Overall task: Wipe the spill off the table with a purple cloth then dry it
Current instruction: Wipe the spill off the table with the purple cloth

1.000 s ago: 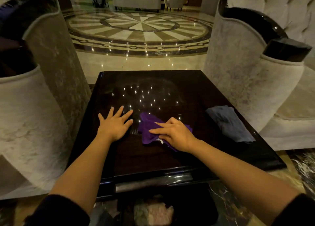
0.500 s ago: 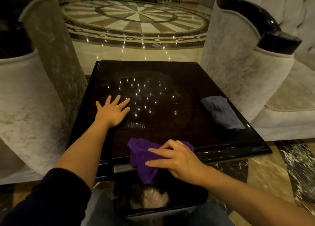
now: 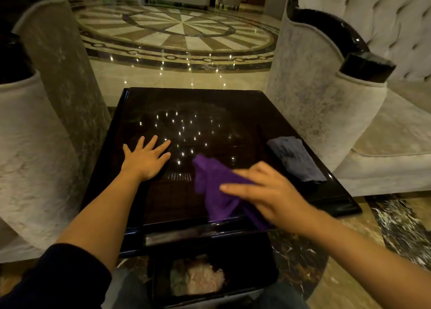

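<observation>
Right hand (image 3: 268,196) grip pinches the purple cloth (image 3: 214,187), bunched under its fingers over the table (image 3: 233,103).

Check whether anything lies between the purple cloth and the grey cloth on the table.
Nothing visible does: only bare glossy dark tabletop separates the purple cloth, held in the right hand, from the folded grey cloth.

Purple cloth (image 3: 215,187) back onto tabletop.
</observation>
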